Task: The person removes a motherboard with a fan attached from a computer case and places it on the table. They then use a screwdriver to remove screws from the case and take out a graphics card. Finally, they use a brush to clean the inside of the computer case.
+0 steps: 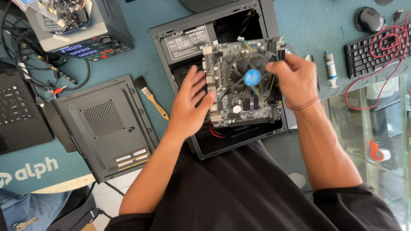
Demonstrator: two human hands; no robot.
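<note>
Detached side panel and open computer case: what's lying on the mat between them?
In the head view, a paintbrush with a wooden handle lies on the blue mat between the side panel and the computer case.

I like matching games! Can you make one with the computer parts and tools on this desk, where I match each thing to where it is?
Things:
1. motherboard
2. brush
3. mouse
4. side panel

Places:
A. lying flat on the blue mat, left of the open computer case
B. held over the open case by the left hand and the right hand
C. at the top right, above the keyboard
D. between the side panel and the case, with a wooden handle

Pairs: 1-B, 2-D, 3-C, 4-A
</note>
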